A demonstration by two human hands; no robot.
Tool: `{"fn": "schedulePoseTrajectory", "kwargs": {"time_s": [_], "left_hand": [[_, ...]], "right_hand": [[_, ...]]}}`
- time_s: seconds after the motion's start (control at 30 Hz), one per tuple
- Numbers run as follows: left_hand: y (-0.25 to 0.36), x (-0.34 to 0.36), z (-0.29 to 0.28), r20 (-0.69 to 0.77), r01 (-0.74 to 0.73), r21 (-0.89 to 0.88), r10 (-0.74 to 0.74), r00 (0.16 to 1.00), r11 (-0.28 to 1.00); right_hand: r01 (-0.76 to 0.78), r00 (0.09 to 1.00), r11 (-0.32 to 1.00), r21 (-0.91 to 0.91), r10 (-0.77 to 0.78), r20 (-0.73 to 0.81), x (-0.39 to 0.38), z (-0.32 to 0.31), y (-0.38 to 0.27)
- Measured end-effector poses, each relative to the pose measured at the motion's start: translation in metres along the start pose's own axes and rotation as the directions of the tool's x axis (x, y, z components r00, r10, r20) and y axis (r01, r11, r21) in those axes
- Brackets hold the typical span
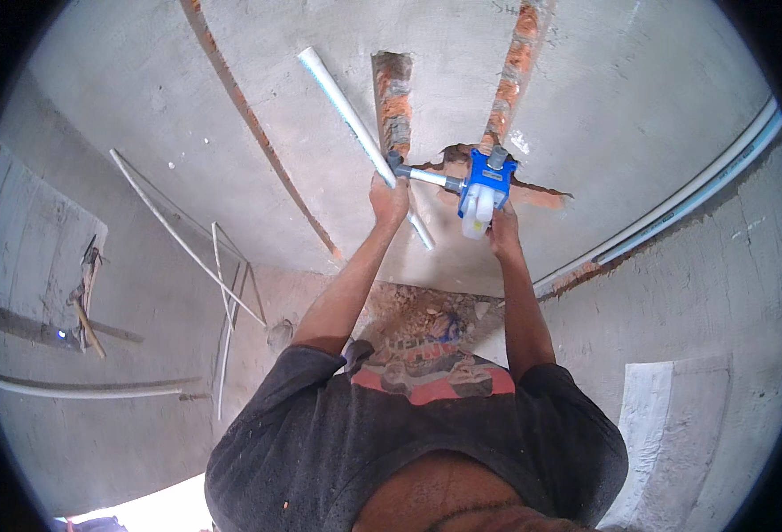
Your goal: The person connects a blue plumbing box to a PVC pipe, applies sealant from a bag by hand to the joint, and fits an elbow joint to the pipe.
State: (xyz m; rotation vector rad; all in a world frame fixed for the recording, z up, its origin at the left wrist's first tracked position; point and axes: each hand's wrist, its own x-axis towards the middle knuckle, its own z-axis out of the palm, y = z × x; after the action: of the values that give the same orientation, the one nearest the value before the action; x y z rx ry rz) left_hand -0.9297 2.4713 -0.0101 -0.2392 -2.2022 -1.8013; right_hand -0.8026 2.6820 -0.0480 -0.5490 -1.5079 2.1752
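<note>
Blue box (pixel 489 177) held at its lower edge by right hand (pixel 503 232), left hand (pixel 389 202) gripping white pipes (pixel 345 111) beside it, before grooved wall (pixel 284 115).

Feed check, my counts: two hands, left hand (pixel 389 202) at 12, right hand (pixel 504 234) at 2. One blue box (pixel 490 180) between 1 and 2. One thick white pipe (pixel 347 115) near 11; I can't tell if the stub (pixel 423 234) below is separate. Three wall grooves (pixel 396 115), 10 to 1. At least three thin rods (pixel 175 232), 8 to 9. Two long wall pipes (pixel 665 229) near 3. One side pipe (pixel 89 391) at 8.
</note>
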Motion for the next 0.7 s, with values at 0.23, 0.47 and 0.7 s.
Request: {"fn": "schedulePoseTrajectory", "kwargs": {"time_s": [0.23, 0.47, 0.7], "left_hand": [[-0.001, 0.005, -0.009, 0.058, 0.059, -0.059, -0.055, 0.997, 0.997], [-0.012, 0.009, -0.007, 0.025, -0.046, 0.068, 0.044, 0.999, 0.997], [-0.008, 0.007, -0.011, 0.033, -0.084, 0.064, 0.082, 0.996, 0.994]], "right_hand": [[-0.015, 1.0, 1.0, 0.019, 0.015, -0.003, -0.003, 0.003, -0.004], [-0.027, 1.0, 0.999, 0.041, 0.026, 0.015, -0.007, 0.001, 0.005], [-0.005, 1.0, 0.998, 0.06, 0.005, -0.007, -0.012, 0.01, -0.003]]}}
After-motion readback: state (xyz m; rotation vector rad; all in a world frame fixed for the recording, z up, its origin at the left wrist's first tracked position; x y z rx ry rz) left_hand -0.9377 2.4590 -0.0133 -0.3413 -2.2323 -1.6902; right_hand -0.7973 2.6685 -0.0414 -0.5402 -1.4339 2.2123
